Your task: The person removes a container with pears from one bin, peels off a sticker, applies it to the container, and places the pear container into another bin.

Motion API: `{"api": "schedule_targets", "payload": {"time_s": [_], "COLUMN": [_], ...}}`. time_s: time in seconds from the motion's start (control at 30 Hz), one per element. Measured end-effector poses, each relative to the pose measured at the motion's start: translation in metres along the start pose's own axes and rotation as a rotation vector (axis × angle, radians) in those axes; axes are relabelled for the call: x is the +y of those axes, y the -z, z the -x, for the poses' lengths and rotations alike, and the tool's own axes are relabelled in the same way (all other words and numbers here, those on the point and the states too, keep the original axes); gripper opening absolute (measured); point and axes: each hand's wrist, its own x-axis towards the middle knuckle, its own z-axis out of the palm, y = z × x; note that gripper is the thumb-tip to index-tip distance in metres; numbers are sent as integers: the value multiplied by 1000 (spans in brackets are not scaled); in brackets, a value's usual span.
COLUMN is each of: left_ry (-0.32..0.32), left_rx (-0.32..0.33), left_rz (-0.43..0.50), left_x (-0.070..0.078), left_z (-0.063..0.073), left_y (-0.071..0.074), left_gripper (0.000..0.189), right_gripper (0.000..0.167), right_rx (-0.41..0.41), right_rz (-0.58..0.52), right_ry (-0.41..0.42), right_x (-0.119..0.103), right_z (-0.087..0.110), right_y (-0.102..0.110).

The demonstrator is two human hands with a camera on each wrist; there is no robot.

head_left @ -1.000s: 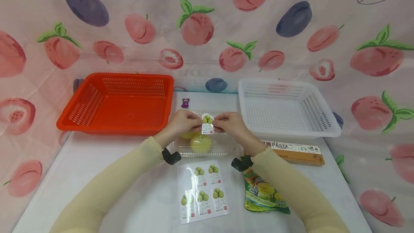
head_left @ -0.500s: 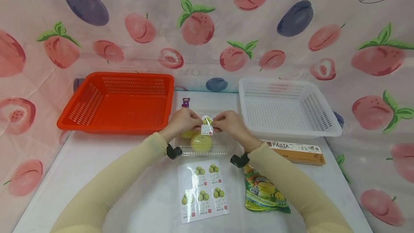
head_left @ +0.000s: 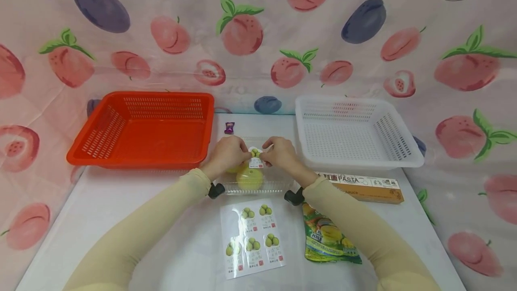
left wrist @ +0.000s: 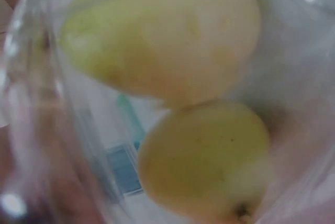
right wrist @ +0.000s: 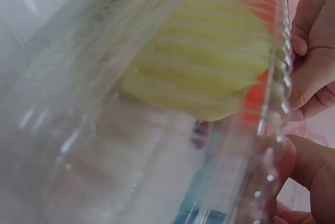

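Over a clear plastic clamshell box (head_left: pixel 280 184), my left hand (head_left: pixel 228 152) and right hand (head_left: pixel 282 152) meet at a small white label (head_left: pixel 256 163) printed with green fruit. My left fingers pinch its left side. The right thumb and fingertips hold its right side, partly covering it. Inside the box lie yellow-green pears (head_left: pixel 250 178); in the left wrist view two of these pears (left wrist: pixel 204 161) touch each other behind the plastic. The right wrist view shows the ridged box rim (right wrist: pixel 282 72) beside both hands. Nearer me lies a sheet of several matching labels (head_left: pixel 233 214).
A red basket (head_left: pixel 169 143) stands back left and a white basket (head_left: pixel 355 138) back right. Between them lies a purple-wrapped candy (head_left: pixel 229 128). A pasta box (head_left: pixel 363 187) and a green food packet (head_left: pixel 329 239) lie to the right, partly under the right arm.
The label has come down slightly and tilted, and the fingers now cover more of its upper part. The right fingers have shifted at its edge. The head view has moved slightly.
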Motion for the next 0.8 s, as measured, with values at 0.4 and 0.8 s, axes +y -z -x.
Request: {"api": "schedule_targets", "payload": {"time_s": [0.4, 0.8], "left_ry": [-53, -67], "left_rx": [-7, -48], "left_rz": [158, 321], "left_x": [-8, -44], "left_z": [3, 44], "left_y": [12, 50], "left_gripper": [19, 30], "right_gripper": [24, 38], "right_rx": [-31, -17], "right_rz": [-226, -532], "right_ry": [44, 120], "right_x": [14, 54], "right_z": [1, 43], "right_y": [1, 55]}}
